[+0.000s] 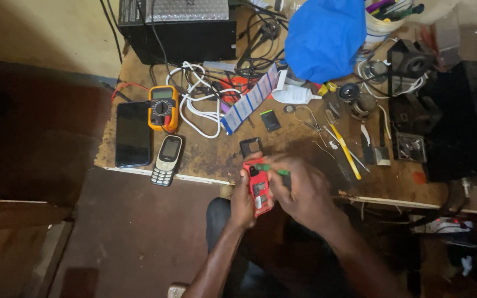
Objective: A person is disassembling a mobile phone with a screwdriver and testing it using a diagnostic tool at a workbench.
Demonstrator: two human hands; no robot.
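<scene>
The left hand (242,200) is closed around a small red phone body (259,189) with its back off, gripping it from the side just off the near edge of the wooden workbench (211,154), low and a little right of the frame's centre. The right hand (305,190) is curled shut on a green-handled screwdriver (271,168), whose tip rests at the upper end of the red phone, at about 12 o'clock on it. On the bench at 10 o'clock from the hands lies a grey keypad phone (167,160), with a yellow multimeter (163,108) just above it and a dark smartphone (133,134) beside both at 9 o'clock. A small black frame (250,147) sits just above the red phone, near a white coiled cable (200,107). At 2 o'clock lies a yellow-handled tool (346,152), and at 1 o'clock, farther back, a blue cloth (324,38).
</scene>
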